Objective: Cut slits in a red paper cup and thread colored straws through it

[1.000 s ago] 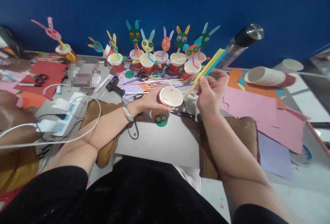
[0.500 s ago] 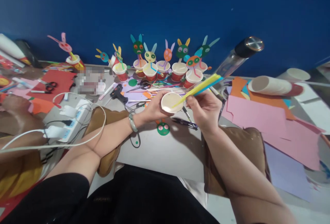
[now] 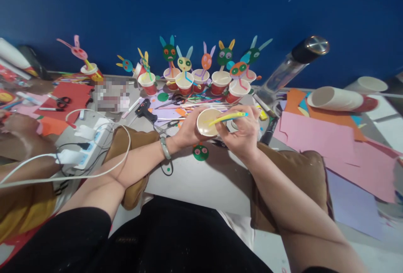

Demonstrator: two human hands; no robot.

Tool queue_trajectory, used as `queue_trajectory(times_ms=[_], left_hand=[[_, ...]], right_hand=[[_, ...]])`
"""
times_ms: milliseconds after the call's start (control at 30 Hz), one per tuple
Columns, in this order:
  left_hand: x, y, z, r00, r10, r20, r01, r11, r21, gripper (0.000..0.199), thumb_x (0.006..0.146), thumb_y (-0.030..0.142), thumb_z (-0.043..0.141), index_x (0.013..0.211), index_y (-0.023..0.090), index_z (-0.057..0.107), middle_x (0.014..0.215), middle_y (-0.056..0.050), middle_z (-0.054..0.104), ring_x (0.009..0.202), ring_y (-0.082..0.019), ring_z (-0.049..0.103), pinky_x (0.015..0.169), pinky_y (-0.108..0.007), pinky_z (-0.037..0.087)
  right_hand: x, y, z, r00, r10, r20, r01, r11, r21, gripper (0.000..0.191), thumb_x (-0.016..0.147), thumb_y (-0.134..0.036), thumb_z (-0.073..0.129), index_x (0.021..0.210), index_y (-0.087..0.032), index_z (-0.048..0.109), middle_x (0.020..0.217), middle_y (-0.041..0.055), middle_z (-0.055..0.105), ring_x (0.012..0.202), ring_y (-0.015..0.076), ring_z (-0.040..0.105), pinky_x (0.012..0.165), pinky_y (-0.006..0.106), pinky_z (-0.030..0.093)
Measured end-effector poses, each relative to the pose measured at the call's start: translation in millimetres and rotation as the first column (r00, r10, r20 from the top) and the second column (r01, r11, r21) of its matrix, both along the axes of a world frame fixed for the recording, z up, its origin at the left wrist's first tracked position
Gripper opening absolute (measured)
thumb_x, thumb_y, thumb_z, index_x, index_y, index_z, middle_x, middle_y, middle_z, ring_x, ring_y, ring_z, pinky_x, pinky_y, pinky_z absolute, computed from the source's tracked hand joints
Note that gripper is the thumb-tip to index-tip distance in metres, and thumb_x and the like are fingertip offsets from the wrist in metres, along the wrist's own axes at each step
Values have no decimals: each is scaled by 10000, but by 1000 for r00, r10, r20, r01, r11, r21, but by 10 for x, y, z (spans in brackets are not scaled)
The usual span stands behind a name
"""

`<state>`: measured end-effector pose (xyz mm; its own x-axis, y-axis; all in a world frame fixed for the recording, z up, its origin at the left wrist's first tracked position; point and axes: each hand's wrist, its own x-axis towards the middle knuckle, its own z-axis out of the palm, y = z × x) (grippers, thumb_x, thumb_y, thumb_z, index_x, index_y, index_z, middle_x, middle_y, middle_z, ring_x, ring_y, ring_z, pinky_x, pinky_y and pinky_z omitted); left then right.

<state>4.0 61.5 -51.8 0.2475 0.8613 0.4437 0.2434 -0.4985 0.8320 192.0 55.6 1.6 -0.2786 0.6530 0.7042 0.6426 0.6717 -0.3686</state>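
Note:
My left hand (image 3: 188, 129) is wrapped round a paper cup (image 3: 206, 127), its open mouth tilted toward me. Between the thumb and fingers of my right hand (image 3: 241, 134) is a yellow and blue strip (image 3: 229, 117); I cannot tell whether it is paper or a stick. Its yellow end reaches over the cup's rim into the mouth. Below the cup, a green paper face (image 3: 200, 152) with pink eyes lies on the table. A black glue gun (image 3: 146, 111) rests left of my left hand.
Several red cups with paper rabbit figures (image 3: 184, 81) line the wall. A clear bottle (image 3: 288, 69) stands at right, near pink paper sheets (image 3: 317, 136). At left lie a white power strip (image 3: 94, 143) with cables, scissors (image 3: 63, 102) and another person's hand (image 3: 23, 126).
My right hand has moved left and closer to the cup. The strip has swung from steeply slanted to nearly level, and less of it shows. The cup has stayed in my left hand.

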Motion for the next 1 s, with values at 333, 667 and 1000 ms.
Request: queue_trajectory(times_ms=[333,667,1000], left_hand=[[21,-15,-73,997,59,56,-65,991,116,749,711,606,868,1263,198,569,1211,-125,688,1103,-283,683,985,-466,549],[41,-10,-83,992,86,93,-98,986,133,767,711,631,865,1276,218,552,1218,-109,684,1100,-268,676,971,-461,552],[32,-14,-104,994,65,90,-81,978,191,768,754,623,839,1311,211,506,1241,-125,663,1118,-279,674,977,-473,554]], right_hand=[[7,33,-18,998,67,-6,-67,996,60,97,888,-297,678,801,-253,672,897,62,748,948,277,689,983,518,474],[1,34,-25,997,61,-38,-59,997,44,92,892,-322,678,846,-261,729,935,59,748,929,265,690,1002,529,487],[23,43,-59,994,96,-56,-93,994,63,79,908,-321,701,887,-260,747,992,72,733,965,275,683,983,527,484]])
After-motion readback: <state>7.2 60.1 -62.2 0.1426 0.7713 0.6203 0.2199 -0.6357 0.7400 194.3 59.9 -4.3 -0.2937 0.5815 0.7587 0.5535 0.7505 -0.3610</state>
